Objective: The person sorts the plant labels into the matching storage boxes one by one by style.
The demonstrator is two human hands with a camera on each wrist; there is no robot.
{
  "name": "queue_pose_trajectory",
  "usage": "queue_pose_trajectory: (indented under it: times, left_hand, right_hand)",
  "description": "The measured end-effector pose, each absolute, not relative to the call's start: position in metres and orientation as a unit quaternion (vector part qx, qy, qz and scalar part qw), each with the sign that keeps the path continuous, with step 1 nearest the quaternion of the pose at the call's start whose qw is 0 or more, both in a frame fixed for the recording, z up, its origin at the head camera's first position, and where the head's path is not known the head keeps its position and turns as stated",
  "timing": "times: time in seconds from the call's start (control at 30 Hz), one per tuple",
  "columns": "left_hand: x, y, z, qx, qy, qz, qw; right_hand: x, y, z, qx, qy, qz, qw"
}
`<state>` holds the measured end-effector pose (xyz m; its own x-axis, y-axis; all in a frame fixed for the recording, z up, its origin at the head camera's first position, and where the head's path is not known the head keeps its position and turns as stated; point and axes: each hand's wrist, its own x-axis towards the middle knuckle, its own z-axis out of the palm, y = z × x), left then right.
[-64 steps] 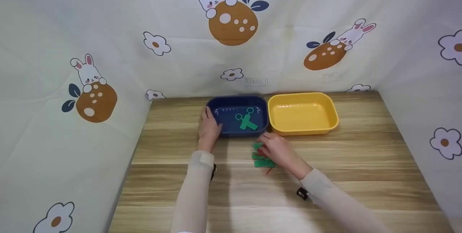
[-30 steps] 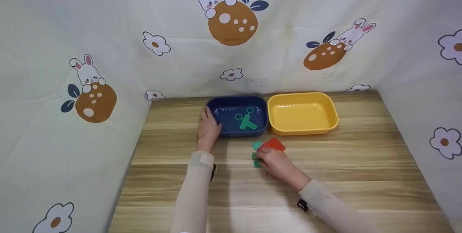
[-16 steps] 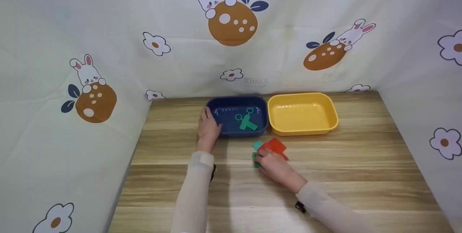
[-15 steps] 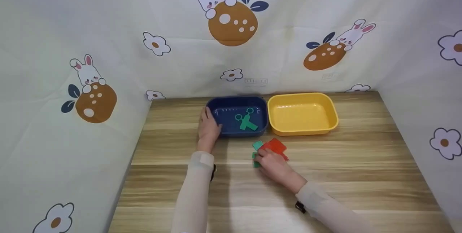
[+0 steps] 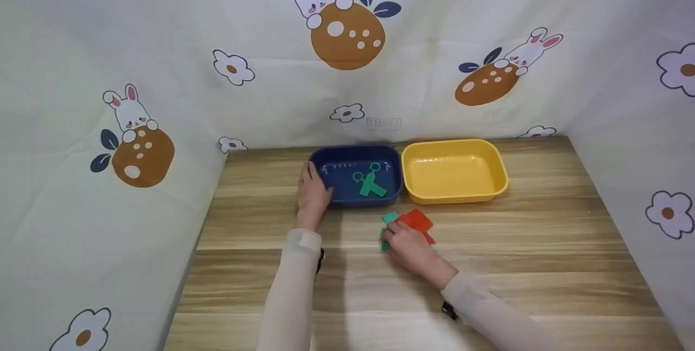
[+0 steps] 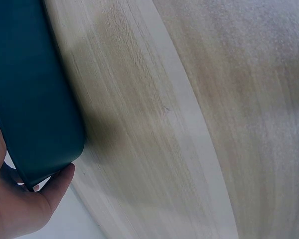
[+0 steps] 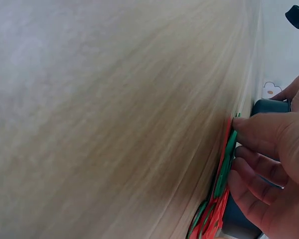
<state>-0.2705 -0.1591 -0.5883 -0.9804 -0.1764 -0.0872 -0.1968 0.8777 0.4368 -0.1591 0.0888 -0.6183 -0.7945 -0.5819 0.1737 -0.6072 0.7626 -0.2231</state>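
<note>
My left hand (image 5: 313, 190) grips the left end of a dark blue tray (image 5: 355, 202), thumb on its near side and fingers along its outer end. Two flat green tags (image 5: 373, 185) with ring ends lie crossed inside this tray. In front of the trays my right hand (image 5: 414, 248) bends over a small pile of green and red flat tags. Thumb and fingers pinch a green tag (image 7: 224, 167) at the pile in the right wrist view, with red tags (image 7: 217, 219) beside and below it. Red pieces (image 5: 417, 220) stick out past the knuckles; the hand hides part of the pile.
A yellow tray (image 5: 456, 199) stands against the blue tray's right side, nothing in it. Both stand at the back of the wooden table (image 5: 532, 264), close to a printed cloth (image 5: 429, 85) that rises behind and along both sides.
My right hand has drawn back from near the blue tray's front corner to the pile's left part. Red pieces now lie spread at the right; the green ones shifted slightly. The left hand stays put.
</note>
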Motion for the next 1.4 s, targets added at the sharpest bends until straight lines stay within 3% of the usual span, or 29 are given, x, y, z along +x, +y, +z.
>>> queue_pose_trajectory:
  times: [0.17,0.4,0.77,1.4]
  left_hand:
    - [-0.27,-0.159,-0.59,-0.096,0.97,0.223,0.022]
    - [-0.27,-0.16,-0.59,-0.094,0.97,0.223,0.024]
    - [-0.27,-0.159,-0.588,-0.088,0.969,0.228,0.024]
    - [-0.269,-0.159,-0.587,-0.092,0.969,0.229,0.016]
  right_hand:
    - [-0.158,0.09,-0.622,0.332,-0.931,0.132,0.074]
    - [-0.157,0.093,-0.618,0.346,-0.927,0.142,0.024]
    - [-0.16,0.092,-0.617,0.344,-0.929,0.134,0.033]
    - [-0.157,0.094,-0.628,0.396,-0.891,0.104,0.198]
